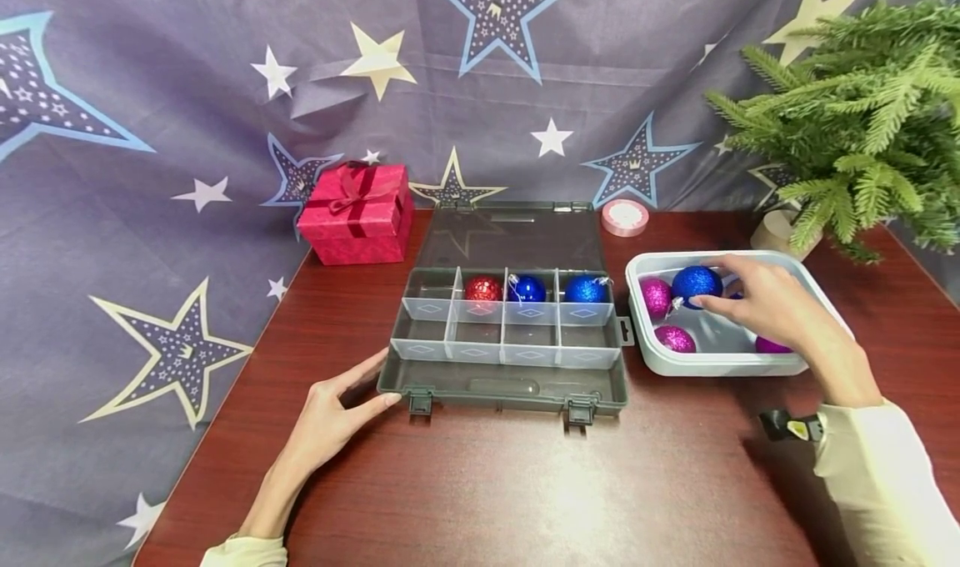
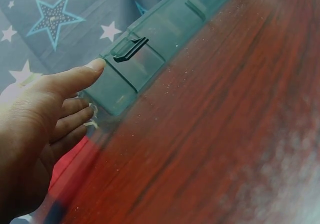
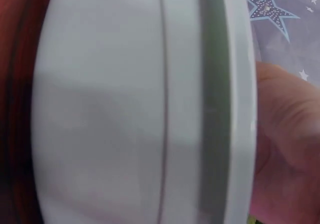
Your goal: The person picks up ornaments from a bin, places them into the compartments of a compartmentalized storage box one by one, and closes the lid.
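Blue ball [image 1: 701,282], round and coated in sparkling glitter, a silver cap at its eight o'clock, is pinched between my right hand's [image 1: 772,304] thumb and fingers, at ten o'clock in the pale tub [image 1: 727,367]; I can't tell whether it touches the bottom. My left hand [image 1: 326,417], thumb and fingers extended, rests against the clear grey case [image 1: 502,396] at its eight o'clock corner. Pink balls [image 1: 675,339] lie at nine, eight and about four o'clock in the tub. Across the case's far row sit a red ball [image 1: 483,290], a shiny blue one and a glittery blue one. Beyond the case, a red gift box [image 1: 356,225] stands at ten o'clock, a tree [image 1: 877,125] at two.
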Action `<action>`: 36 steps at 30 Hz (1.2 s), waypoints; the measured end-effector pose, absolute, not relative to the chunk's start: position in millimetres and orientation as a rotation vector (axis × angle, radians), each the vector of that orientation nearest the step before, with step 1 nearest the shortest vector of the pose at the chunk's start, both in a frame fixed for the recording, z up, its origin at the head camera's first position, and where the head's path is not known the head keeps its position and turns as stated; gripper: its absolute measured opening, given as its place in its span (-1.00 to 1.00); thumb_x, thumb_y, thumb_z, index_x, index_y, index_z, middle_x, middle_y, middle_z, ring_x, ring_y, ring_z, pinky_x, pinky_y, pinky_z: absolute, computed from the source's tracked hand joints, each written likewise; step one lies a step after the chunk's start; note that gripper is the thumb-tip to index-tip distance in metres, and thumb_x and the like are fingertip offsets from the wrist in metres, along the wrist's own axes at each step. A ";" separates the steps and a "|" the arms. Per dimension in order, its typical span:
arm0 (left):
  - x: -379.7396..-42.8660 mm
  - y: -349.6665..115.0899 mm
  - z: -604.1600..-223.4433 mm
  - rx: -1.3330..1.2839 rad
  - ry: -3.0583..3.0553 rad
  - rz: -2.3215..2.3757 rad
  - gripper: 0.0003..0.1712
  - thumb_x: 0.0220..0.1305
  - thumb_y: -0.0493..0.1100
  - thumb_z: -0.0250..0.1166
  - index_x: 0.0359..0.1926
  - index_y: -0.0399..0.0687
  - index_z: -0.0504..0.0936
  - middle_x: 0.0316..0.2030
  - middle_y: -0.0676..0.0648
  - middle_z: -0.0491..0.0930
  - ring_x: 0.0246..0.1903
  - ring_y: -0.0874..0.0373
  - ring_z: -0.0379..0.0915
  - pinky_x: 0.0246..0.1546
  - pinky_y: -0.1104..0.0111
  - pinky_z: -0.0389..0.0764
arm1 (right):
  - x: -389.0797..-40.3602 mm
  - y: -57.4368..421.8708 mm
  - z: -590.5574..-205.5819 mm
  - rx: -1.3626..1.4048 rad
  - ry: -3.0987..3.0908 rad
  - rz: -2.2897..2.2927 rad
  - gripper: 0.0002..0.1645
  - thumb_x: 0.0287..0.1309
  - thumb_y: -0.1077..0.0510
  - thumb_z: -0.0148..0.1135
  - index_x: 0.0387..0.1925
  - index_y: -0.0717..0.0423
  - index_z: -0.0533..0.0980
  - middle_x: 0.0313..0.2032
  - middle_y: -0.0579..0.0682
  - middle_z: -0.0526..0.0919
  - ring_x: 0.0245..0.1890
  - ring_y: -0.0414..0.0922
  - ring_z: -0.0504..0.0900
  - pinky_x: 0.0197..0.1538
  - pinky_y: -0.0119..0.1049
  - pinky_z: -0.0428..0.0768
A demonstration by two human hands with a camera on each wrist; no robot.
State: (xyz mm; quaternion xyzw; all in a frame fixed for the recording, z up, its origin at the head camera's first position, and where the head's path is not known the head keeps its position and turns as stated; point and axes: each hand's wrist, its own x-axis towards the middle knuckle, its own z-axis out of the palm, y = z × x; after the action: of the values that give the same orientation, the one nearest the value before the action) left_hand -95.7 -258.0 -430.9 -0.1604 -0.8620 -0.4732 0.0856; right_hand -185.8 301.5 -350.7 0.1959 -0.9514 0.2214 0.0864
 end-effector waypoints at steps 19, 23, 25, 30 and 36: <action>-97.0 -259.3 -433.0 -0.478 -2.578 -1.381 -0.29 0.20 -0.15 0.58 0.38 0.06 0.59 0.12 -0.01 0.70 0.16 0.21 0.58 0.17 0.59 0.43 | -190.0 269.9 -325.6 0.591 -2.816 0.715 -0.33 0.26 0.01 0.48 0.26 0.28 0.51 0.03 0.33 0.67 -0.10 0.26 0.69 -0.06 0.24 0.61; -96.6 -259.2 -433.1 -0.471 -2.579 -1.397 -0.28 0.19 -0.14 0.59 0.38 0.08 0.59 0.12 0.01 0.70 0.17 0.21 0.58 0.18 0.58 0.43 | -193.6 258.6 -322.3 0.606 -2.815 0.802 -0.35 0.26 0.04 0.48 0.27 0.28 0.52 0.09 0.29 0.66 -0.03 0.25 0.68 0.02 0.24 0.59; -96.6 -259.1 -432.8 -0.465 -2.576 -1.403 -0.28 0.19 -0.15 0.59 0.38 0.09 0.59 0.12 0.01 0.70 0.17 0.20 0.58 0.17 0.58 0.43 | -195.2 252.1 -320.9 0.610 -2.822 0.822 -0.35 0.27 0.03 0.48 0.27 0.27 0.51 0.10 0.28 0.66 0.01 0.24 0.67 0.06 0.23 0.58; -97.5 -259.0 -432.7 -0.448 -2.577 -1.404 -0.27 0.17 -0.16 0.60 0.37 0.10 0.60 0.12 0.04 0.70 0.17 0.21 0.58 0.18 0.58 0.43 | -200.8 235.6 -321.9 0.672 -2.778 0.834 -0.37 0.24 0.06 0.50 0.26 0.22 0.55 0.06 0.22 0.69 0.02 0.18 0.68 0.09 0.19 0.59; -97.6 -259.6 -433.8 -0.441 -2.583 -1.404 -0.27 0.17 -0.14 0.60 0.37 0.12 0.60 0.12 0.06 0.70 0.17 0.23 0.57 0.18 0.56 0.44 | -208.8 216.3 -324.1 0.710 -2.789 0.848 -0.35 0.22 0.05 0.53 0.27 0.19 0.55 0.02 0.19 0.70 0.01 0.14 0.67 0.10 0.17 0.60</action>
State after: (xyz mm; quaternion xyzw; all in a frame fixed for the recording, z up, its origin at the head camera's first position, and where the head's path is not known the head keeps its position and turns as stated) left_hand -97.6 -259.6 -433.8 -0.1479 -0.8658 -0.4706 0.0841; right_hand -208.8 216.3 -324.1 0.2361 -0.9273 0.2818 0.0705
